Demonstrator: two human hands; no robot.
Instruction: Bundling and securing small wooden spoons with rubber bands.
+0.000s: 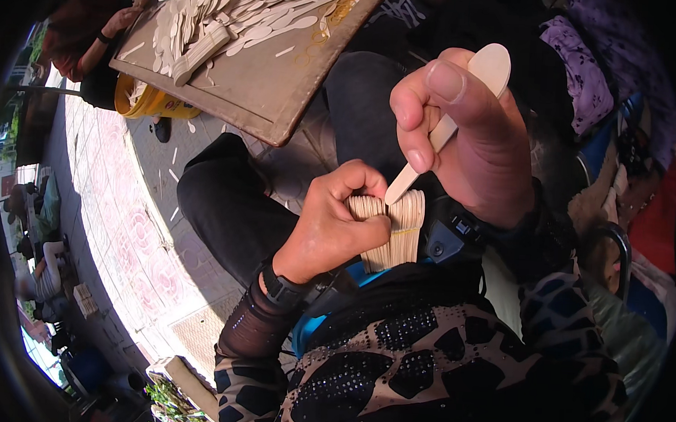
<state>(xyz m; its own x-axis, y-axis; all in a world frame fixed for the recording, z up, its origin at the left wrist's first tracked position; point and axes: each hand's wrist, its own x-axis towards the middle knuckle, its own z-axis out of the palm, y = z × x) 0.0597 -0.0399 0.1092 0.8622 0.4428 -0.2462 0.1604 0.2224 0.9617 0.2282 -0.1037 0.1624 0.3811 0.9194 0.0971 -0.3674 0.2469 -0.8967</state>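
A flat wooden spoon (491, 66) is pinched between the thumb and fingers of my right hand (487, 142), its rounded bowl end up. The narrow handle end points down to the top of a tight bundle of wooden spoons (405, 218) and meets it at a gap between the sticks. My left hand (333, 222) is closed on this bundle from its left side, fingers bent over the top and thumb across the front. A thin yellowish band runs around the bundle, which stands upright over my lap. Its lower end is hidden.
Ahead is a brown board table (276, 78) heaped with loose wooden spoons (249, 15), a stacked bundle (201, 55) and yellow rubber bands (349, 5). A yellow bucket (160, 106) stands under its left edge. Another person's hand (122, 22) is at the far left. Stray sticks lie on the paving.
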